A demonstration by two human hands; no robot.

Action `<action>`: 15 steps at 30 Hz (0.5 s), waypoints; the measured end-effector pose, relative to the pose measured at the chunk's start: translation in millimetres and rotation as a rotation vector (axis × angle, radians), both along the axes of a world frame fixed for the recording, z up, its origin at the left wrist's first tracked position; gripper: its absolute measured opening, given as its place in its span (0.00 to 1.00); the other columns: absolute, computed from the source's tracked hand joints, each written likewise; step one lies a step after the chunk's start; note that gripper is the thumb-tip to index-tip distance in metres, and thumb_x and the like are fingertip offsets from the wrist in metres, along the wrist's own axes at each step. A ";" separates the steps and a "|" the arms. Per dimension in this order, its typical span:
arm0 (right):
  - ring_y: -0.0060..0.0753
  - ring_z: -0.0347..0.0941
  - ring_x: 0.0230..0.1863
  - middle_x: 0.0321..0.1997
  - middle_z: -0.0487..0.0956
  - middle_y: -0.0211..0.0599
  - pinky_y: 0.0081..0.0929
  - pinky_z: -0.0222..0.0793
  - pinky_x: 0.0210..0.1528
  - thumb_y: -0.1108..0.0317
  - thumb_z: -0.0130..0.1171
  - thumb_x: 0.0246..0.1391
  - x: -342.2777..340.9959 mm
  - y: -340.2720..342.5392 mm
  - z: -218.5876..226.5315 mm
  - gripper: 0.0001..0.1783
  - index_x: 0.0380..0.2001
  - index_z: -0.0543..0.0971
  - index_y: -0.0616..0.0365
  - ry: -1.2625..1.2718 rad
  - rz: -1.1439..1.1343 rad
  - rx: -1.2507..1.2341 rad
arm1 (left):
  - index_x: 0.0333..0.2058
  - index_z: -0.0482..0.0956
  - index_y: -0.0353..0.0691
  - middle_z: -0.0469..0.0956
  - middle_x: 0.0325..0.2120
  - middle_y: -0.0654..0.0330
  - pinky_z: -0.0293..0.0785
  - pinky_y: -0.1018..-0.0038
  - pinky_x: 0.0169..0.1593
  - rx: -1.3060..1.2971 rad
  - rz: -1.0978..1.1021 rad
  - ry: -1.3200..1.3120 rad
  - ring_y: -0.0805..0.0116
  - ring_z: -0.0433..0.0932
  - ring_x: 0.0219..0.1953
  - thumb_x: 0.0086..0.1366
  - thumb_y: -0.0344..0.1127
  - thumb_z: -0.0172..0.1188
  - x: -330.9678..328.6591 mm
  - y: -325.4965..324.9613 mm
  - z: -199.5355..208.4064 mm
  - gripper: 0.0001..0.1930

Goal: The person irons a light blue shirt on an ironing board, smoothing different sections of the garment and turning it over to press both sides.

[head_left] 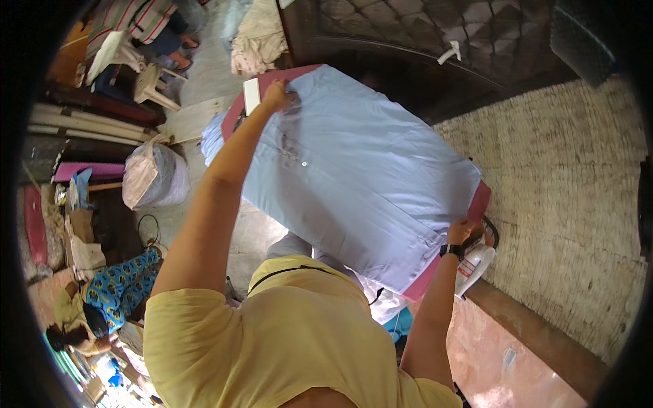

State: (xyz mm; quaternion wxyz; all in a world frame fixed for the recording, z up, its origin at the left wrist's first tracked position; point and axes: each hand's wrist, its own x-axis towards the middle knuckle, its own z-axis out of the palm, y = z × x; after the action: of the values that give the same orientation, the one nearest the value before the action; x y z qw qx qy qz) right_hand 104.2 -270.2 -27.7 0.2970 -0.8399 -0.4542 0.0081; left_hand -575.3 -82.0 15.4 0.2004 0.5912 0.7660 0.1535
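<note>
A light blue garment (pixel 347 170) lies spread over a maroon-covered board (pixel 479 200), with a small white button-like spot on it and some creases toward its right end. My left hand (pixel 277 97) reaches to the far left end, fingers closed on the garment's edge beside a white oblong box (pixel 252 96). At the near right end, my right hand (pixel 461 233), with a dark watch on its wrist, pinches the cloth's edge; its fingertips are partly hidden. Right beside that hand stands a white iron (pixel 474 269).
A dark door (pixel 401 34) with a white handle borders the far side. Rough beige wall (pixel 544 177) lies to the right. On the left are a stuffed pale sack (pixel 156 173), a small stool (pixel 155 85) and rolled tubes. Two people are at the left side, one far, one near.
</note>
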 end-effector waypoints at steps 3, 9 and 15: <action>0.60 0.77 0.45 0.42 0.81 0.57 0.45 0.72 0.48 0.64 0.61 0.54 7.3 8.4 2.1 0.16 0.41 0.79 0.66 0.699 0.053 0.128 | 0.59 0.68 0.32 0.78 0.44 0.49 0.82 0.68 0.34 -0.047 0.224 -0.623 0.61 0.81 0.39 0.56 0.35 0.72 2.7 8.3 10.3 0.34; 0.62 0.77 0.46 0.39 0.82 0.57 0.48 0.71 0.50 0.51 0.66 0.51 -47.5 13.4 70.5 0.27 0.39 0.82 0.69 0.093 0.093 -0.382 | 0.53 0.72 0.35 0.75 0.34 0.59 0.81 0.76 0.26 -0.252 0.291 -0.772 0.74 0.79 0.29 0.60 0.37 0.70 -9.7 9.5 26.4 0.25; 0.62 0.75 0.36 0.32 0.79 0.57 0.48 0.71 0.44 0.53 0.68 0.50 -53.9 10.9 49.2 0.26 0.39 0.77 0.68 -0.208 0.119 -0.096 | 0.47 0.70 0.34 0.72 0.32 0.62 0.86 0.73 0.33 -0.078 0.276 -0.900 0.74 0.76 0.26 0.65 0.34 0.65 -10.6 9.1 30.1 0.17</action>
State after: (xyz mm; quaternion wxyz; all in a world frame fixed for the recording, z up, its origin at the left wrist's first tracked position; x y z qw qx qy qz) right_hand 50.3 -259.3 21.5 0.2071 -0.8209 -0.5308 -0.0396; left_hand -585.8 -72.9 45.6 0.5123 0.3504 0.6796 0.3910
